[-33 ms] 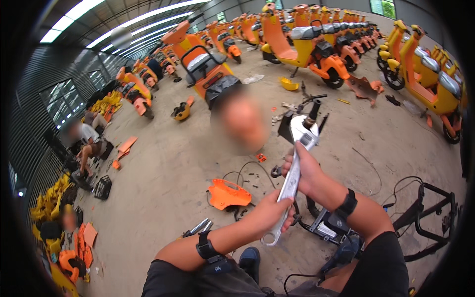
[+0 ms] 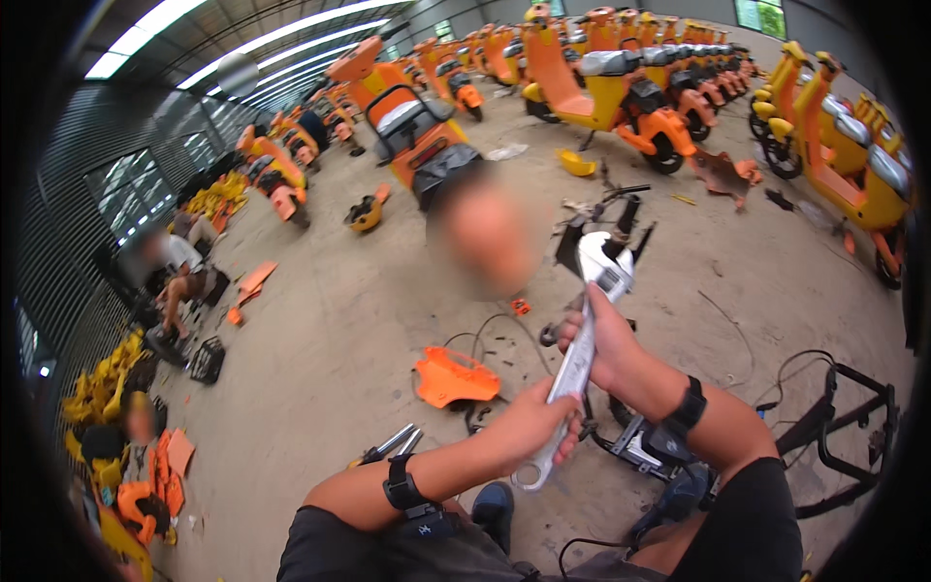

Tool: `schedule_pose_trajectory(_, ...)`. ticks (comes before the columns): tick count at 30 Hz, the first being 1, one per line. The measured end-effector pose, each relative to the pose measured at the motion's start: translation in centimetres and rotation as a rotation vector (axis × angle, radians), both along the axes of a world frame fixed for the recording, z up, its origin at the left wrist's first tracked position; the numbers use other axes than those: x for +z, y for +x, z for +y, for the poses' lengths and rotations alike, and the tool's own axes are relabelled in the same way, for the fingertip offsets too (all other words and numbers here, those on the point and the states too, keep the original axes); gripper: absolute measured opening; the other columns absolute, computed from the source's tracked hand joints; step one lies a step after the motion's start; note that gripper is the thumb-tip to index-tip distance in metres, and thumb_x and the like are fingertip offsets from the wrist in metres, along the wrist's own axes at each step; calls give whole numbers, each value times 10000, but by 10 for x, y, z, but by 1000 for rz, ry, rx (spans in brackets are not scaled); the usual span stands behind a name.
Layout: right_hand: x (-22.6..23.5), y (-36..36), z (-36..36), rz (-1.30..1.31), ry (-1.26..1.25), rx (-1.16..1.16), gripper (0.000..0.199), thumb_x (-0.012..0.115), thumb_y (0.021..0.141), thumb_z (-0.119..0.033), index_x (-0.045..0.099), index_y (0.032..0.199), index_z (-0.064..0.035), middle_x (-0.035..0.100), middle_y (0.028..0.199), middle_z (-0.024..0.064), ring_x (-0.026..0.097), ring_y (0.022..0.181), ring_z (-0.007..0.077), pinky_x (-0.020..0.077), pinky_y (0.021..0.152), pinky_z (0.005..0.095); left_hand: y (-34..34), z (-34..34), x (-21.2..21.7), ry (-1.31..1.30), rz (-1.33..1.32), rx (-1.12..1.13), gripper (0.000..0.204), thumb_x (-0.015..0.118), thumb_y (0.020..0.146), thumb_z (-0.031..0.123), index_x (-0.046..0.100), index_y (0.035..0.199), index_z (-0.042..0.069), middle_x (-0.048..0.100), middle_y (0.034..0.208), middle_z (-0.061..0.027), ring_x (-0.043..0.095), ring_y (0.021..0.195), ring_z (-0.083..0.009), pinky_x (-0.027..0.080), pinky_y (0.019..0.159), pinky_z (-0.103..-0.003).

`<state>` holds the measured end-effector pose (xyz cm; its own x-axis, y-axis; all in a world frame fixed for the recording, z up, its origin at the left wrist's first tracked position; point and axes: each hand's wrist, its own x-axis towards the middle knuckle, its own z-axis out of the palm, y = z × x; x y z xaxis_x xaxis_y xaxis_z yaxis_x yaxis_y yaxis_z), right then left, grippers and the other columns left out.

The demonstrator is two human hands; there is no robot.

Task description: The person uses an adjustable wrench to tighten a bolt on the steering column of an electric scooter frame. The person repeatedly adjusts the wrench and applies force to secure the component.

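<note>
Both of my hands grip a large silver adjustable wrench, slanted from lower left to upper right. My left hand is wrapped round its lower handle, just above the holed end. Higher up, close under the jaw, my right hand is closed on the handle. The wrench's jaw overlaps the upright dark steering tube of a stripped scooter frame; I cannot tell whether the jaw touches it. A grey metal part of that frame shows below my right forearm.
An orange plastic panel and cables lie left of my hands. A black tubular rack stands at the right. Orange-and-yellow scooters fill the back. A seated person is at the left, near a black crate and heaped yellow panels.
The view has shifted slightly, so the surroundings sit a little lower and further right. Both hands keep their grip on the adjustable wrench.
</note>
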<state>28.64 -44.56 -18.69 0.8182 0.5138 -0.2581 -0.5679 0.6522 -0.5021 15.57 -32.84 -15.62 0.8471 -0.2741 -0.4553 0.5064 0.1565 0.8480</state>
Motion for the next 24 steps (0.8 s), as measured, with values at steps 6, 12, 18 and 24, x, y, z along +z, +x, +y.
schedule_pose_trajectory(6, -23, -43, 6, 193, -210, 109, 295, 527, 997, -348, 461, 784, -155, 447, 644, -8, 490, 608, 176, 451, 612, 358, -28, 21, -7, 312, -112, -228, 329, 642, 940, 277, 495, 1098, 28, 612, 848, -75, 584, 664, -136, 492, 591, -294)
schedule_pose_trajectory(12, -51, -61, 14, 267, -356, 302, 293, 526, 993, -349, 461, 776, -163, 432, 609, -22, 471, 577, 162, 423, 576, 344, -36, 16, -51, 293, -427, -241, 477, 682, 835, 254, 509, 1148, -61, 612, 952, -152, 604, 830, -225, 508, 717, -337)
schedule_pose_trajectory(18, -5, -68, 2, 159, -436, 190, 260, 581, 984, -293, 479, 773, -179, 427, 595, -67, 447, 531, 100, 406, 511, 269, -39, -18, -36, 201, -216, -77, 688, 654, 804, 270, 323, 1228, -158, 628, 1017, -349, 669, 935, -417, 549, 782, -449)
schedule_pose_trajectory(24, 44, -70, -25, 36, -613, 15, 197, 582, 964, -304, 512, 860, -152, 453, 641, -59, 445, 526, 75, 406, 455, 239, -32, -66, -35, 62, -400, 122, 664, 656, 824, 220, 264, 1242, -115, 622, 917, -337, 648, 857, -467, 524, 747, -496)
